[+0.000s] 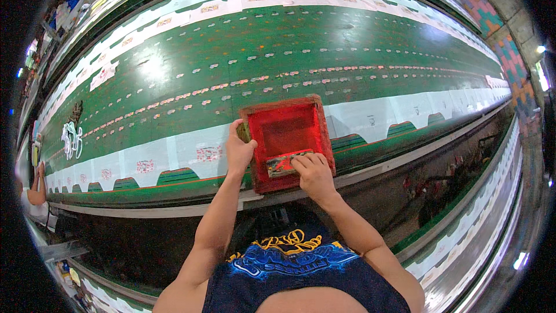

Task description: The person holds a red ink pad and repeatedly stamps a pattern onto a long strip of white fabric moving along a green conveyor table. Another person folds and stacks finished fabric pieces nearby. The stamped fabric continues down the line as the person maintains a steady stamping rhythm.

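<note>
A red screen printing frame (325, 133) lies over white cut fabric pieces (359, 115) at the near edge of a long green table. My left hand (240, 153) grips its left side, with the thumb on the rim and the fingers along the outer edge. Inside the frame, near its front side, lies a squeegee (279, 165) smeared with red ink. My right hand (314, 173) is closed on the squeegee's right end, fingers bent over its top. The mesh (286, 130) looks dark red, and the fabric under it is hidden.
Left of the frame, fabric pieces carry red prints (208, 153). Another printed row (209, 8) runs along the table's far side. Small ink marks (226, 84) dot the green tabletop (191, 52). A white tangled bundle (72, 140) lies far left, near another person's arm (38, 188).
</note>
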